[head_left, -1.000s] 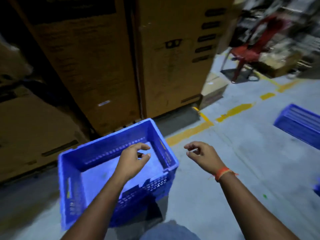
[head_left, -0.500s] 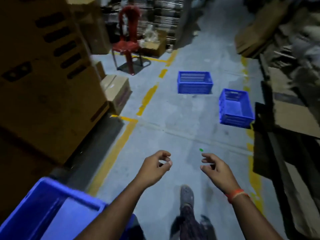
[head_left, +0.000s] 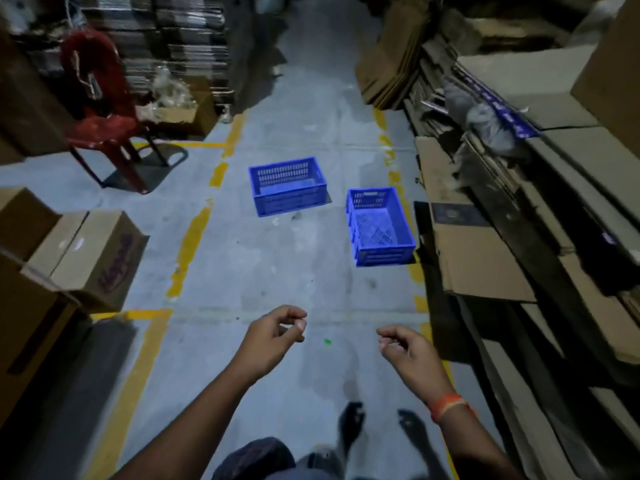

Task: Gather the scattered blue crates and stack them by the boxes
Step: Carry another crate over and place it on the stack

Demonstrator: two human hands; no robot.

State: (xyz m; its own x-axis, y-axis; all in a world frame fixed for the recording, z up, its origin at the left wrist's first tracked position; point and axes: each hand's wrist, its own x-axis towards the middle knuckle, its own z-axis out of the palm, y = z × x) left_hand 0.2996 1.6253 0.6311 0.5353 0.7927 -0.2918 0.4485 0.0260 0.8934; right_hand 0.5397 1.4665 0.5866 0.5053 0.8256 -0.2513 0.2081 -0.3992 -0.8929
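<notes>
Crates sitting on the aisle floor (head_left: pixel 277 271) ahead: one blue crate (head_left: pixel 287 186) mid-aisle, another blue crate (head_left: pixel 380 226) just right by flattened cardboard (head_left: pixel 485 258). Left hand (head_left: pixel 273 336) and right hand (head_left: pixel 408 351) apart, fingers loosely curled, holding nothing.

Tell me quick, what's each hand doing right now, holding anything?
Left hand: empty, fingers loosely curled, holding nothing.
Right hand: empty, fingers loosely curled, holding nothing.

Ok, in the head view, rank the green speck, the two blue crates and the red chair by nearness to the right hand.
From the right hand:
1. Green speck, just left.
2. Right crate, ahead by the cardboard.
3. Left crate, mid-aisle.
4. Red chair, far left.
</notes>
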